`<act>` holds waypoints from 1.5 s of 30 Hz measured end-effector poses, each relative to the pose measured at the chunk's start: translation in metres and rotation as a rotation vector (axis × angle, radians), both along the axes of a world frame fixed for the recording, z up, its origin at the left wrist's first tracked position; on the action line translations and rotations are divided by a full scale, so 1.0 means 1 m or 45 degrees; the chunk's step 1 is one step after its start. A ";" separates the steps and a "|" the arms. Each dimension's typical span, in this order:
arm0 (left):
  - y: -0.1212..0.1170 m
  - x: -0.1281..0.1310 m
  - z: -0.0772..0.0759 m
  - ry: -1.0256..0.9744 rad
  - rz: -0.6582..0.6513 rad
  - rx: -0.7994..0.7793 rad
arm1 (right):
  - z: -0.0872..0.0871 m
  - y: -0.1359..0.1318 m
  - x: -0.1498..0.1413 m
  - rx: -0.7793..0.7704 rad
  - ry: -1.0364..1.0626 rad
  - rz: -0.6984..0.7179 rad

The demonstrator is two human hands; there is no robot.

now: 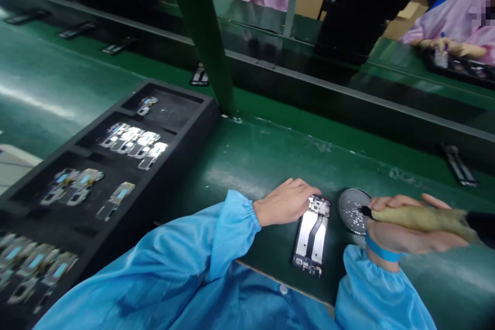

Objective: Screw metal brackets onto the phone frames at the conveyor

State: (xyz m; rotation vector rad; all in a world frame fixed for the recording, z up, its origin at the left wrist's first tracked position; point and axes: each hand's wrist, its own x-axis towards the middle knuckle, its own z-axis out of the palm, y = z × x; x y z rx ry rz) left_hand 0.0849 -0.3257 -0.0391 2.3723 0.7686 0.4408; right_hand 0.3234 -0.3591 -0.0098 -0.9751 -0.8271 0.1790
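Phone (312, 234), opened with its insides showing, lies low in the frame's middle on the green worktop (263, 160). Left hand (284, 202) presses curled fingers on its top end. Right hand (402, 227) grips a screwdriver (421, 218), tip over a round screw dish (352, 210). Black parts tray (104, 175) fills the left.

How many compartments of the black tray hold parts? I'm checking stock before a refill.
4 in the black tray: the far one holds one part, the next a row, the third a few, the nearest a row. The picture's edge crops the tray, so more may be hidden.
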 end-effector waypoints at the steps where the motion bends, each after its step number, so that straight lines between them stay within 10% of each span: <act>1: 0.000 0.000 0.000 0.001 -0.005 -0.005 | 0.001 -0.003 -0.009 0.005 0.011 0.056; 7: 0.002 0.001 -0.006 -0.038 0.007 0.007 | -0.017 -0.013 -0.067 -0.085 0.054 0.601; 20: 0.003 0.004 -0.007 -0.042 -0.011 0.021 | -0.033 -0.011 -0.079 -0.070 0.026 0.670; 27: -0.018 -0.006 -0.010 -0.119 0.051 0.146 | -0.017 -0.005 -0.078 -0.096 0.040 0.568; 32: -0.079 -0.007 0.004 -0.050 -0.345 0.425 | -0.002 0.003 -0.018 -0.065 0.084 0.069; 37: -0.114 -0.008 0.006 0.264 0.019 0.418 | -0.007 0.008 0.008 -0.124 0.124 -0.004; 45: -0.056 -0.038 -0.005 0.077 0.208 0.613 | -0.013 0.010 -0.001 -0.155 0.116 0.065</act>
